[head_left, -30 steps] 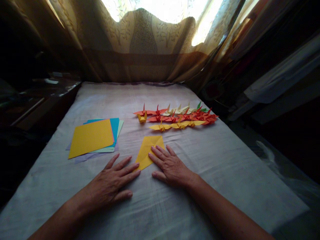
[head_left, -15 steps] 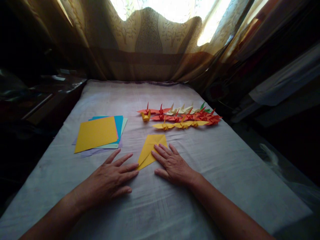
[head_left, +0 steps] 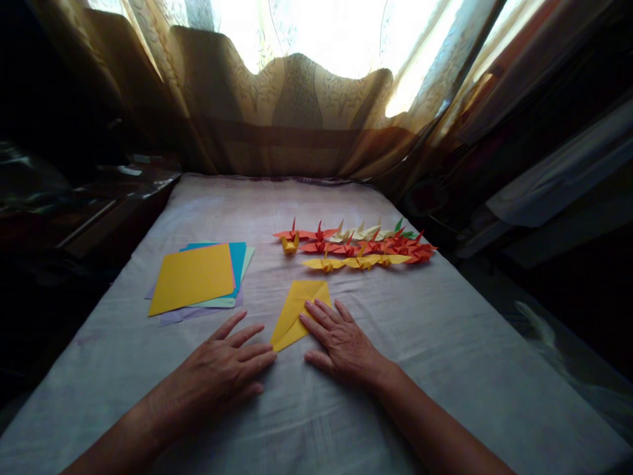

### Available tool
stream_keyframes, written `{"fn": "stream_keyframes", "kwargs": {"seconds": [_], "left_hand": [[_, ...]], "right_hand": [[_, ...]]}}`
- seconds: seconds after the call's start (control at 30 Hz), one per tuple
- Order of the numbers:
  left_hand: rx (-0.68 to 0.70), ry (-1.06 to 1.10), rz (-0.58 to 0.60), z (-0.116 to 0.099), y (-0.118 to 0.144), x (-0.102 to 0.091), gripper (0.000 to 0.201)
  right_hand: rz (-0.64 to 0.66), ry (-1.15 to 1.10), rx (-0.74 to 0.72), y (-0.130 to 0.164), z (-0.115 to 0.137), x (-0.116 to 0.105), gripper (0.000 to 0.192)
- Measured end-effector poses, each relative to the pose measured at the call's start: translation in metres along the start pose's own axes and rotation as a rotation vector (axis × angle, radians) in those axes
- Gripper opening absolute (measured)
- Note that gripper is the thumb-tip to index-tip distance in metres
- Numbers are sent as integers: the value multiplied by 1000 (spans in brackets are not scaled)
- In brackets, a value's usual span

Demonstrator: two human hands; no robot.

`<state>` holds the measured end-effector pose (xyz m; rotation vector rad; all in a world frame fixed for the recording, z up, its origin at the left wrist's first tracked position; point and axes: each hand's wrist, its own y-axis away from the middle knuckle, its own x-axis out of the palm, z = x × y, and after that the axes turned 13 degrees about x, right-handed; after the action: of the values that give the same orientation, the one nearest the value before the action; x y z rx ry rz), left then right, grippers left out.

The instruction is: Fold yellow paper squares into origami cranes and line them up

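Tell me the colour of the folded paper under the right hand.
Yellow: the folded paper, seen from the head view.

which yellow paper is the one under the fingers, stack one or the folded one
The folded yellow paper, a kite shape between both hands; the right hand presses its edge. The flat yellow sheet tops the stack, untouched.

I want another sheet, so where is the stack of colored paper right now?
In the head view, the stack of colored paper lies on the cloth, left of the folded yellow piece, just beyond the left hand.
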<state>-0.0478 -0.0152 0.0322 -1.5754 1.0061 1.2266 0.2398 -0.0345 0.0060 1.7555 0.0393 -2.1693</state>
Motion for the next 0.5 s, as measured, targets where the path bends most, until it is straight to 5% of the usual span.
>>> {"fn": "stream_keyframes", "kwargs": {"seconds": [0.3,0.5], "left_hand": [[-52,92,87,-7,-12,6,37],[45,26,100,3,2,19,63]], "right_hand": [[-121,-9,-47,-8,10,-3,62],[-104,-18,-79,-19,20,-8,57]]}}
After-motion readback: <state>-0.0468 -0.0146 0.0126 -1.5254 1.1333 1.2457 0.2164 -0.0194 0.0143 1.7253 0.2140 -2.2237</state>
